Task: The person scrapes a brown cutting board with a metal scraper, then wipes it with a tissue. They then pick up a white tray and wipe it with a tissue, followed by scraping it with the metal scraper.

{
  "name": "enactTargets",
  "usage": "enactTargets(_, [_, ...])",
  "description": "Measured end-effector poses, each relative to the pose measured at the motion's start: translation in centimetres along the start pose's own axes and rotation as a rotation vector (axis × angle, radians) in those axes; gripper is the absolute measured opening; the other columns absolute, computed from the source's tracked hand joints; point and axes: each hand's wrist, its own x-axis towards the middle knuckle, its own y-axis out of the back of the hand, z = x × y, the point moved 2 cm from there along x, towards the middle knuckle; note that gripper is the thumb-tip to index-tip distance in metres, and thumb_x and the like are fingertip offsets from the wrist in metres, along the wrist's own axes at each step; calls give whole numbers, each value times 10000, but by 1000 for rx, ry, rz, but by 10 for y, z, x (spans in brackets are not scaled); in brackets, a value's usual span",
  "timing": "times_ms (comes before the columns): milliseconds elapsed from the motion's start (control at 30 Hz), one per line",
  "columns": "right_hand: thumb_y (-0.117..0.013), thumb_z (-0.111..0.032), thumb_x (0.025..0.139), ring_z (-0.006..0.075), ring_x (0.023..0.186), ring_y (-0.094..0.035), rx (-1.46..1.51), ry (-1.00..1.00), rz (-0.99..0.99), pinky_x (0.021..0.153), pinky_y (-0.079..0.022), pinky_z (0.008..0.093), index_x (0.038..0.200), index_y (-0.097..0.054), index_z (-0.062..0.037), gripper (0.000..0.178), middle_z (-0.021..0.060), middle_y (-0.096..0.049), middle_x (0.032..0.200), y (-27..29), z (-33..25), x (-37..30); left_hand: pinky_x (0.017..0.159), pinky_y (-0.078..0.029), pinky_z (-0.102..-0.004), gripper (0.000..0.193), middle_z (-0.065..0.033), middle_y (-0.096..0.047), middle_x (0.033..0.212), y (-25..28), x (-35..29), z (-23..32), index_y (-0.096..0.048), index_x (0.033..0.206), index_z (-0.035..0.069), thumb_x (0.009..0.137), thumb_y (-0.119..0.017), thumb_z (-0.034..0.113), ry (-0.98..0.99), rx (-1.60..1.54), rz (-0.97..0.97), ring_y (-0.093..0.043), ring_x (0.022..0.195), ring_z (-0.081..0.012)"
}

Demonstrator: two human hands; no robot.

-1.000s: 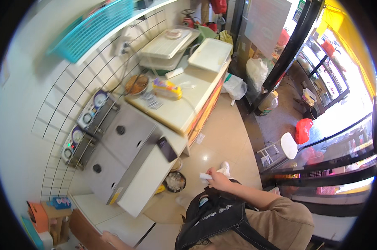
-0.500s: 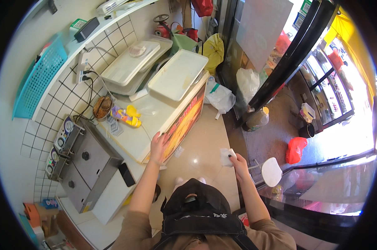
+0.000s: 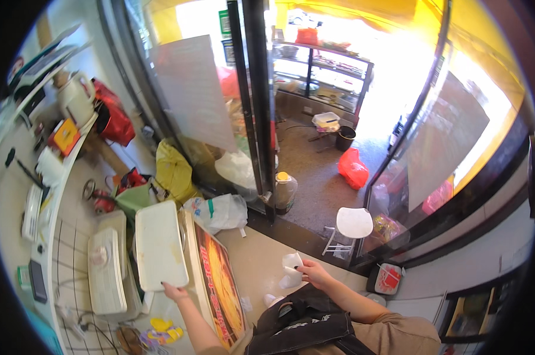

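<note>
My left hand (image 3: 175,291) is at the near edge of a shallow white rectangular tray (image 3: 161,245). A dark-nailed finger lies at its rim and the other fingers are partly hidden there. The tray rests on the counter, beside a second stack of white trays (image 3: 106,275). In front of my body, my right hand (image 3: 315,273) holds a crumpled white tissue (image 3: 291,270) between its fingers, above the floor. The tissue hangs partly loose below the fingertips.
A white stool (image 3: 354,223) stands by the glass door. A plastic jug with a yellow cap (image 3: 285,192) and a red bag (image 3: 353,168) are on the floor beyond. White (image 3: 220,212) and yellow bags (image 3: 174,174) lie past the counter. Yellow-purple packaging (image 3: 163,332) sits on the counter.
My view and body have turned to the right, toward the doorway. My left hand has moved from the counter's edge to the tray. My right hand still holds the tissue.
</note>
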Motion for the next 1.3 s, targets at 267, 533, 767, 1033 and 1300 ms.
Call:
enactTargets(267, [-577,-12,794,162,977,-576,-198,820,104,831,-462,302,1143,-457,-32,370,88,-592,1020,-66,-139,12,831,-503,-423,474,-172,-524,1203,-21,-129,75,-407,1247,-67,925,-444,280,-14,51,-395,-575,1015,-309])
enactTargets(533, [-557,13,731,296,938,-534,-1086,1312,479,808,-449,382,937,-637,-31,225,137,-548,961,-52,-227,93,897,-444,-336,462,-134,-488,1238,-89,-261,-3,-317,1354,8,936,-442,163,139,136,-647,-515,1086,-233])
enactTargets(767, [-577,-79,778,322,983,-488,-1240,1110,423,801,-436,401,1064,-593,-21,292,117,-540,1013,34,-185,107,938,-401,-305,484,-116,-436,1308,-115,-326,-18,-262,1393,26,931,-401,61,78,153,-709,-471,1141,-198])
enactTargets(1033, [-545,66,714,332,853,-579,-865,1085,271,762,-467,389,887,-588,-49,212,146,-594,874,-40,-127,62,947,-366,-269,484,-112,-461,1291,-128,-358,-57,-294,1383,10,923,-440,45,134,303,-843,-458,1149,-167])
enactTargets(1300, [-510,53,674,288,891,-553,-1108,1261,14,811,-459,375,864,-614,-52,240,113,-599,889,-27,-114,51,942,-373,-267,470,-107,-461,1286,-106,-352,-53,-304,1373,-6,924,-433,45,135,240,-800,-464,1135,-164])
